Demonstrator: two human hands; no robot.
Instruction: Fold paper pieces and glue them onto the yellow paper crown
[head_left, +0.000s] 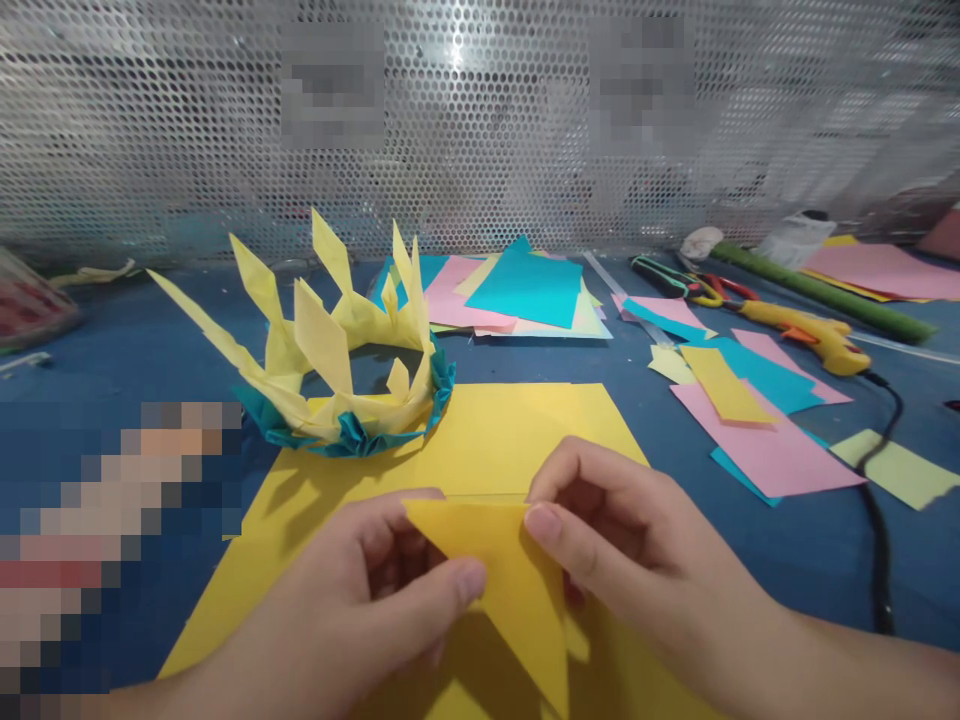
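Note:
Between my two hands is a folded piece of yellow paper [517,570], shaped like a triangle with a long point hanging down. My left hand [390,580] pinches its left side, thumb on the front face. At the upper right corner my right hand [622,530] grips it between thumb and fingers. Underneath lies a large yellow sheet [525,430] on the table. Just beyond my left hand stands a folded paper crown [322,370], pale yellow with tall points and a teal band around its base, partly resting on the yellow sheet.
Coloured sheets [532,285] are stacked at the back. On the right lie loose paper pieces [765,440], a yellow glue gun [810,335] with a black cord [877,530], pliers [727,290] and a green stick [825,290]. A perforated metal panel [480,130] closes the back.

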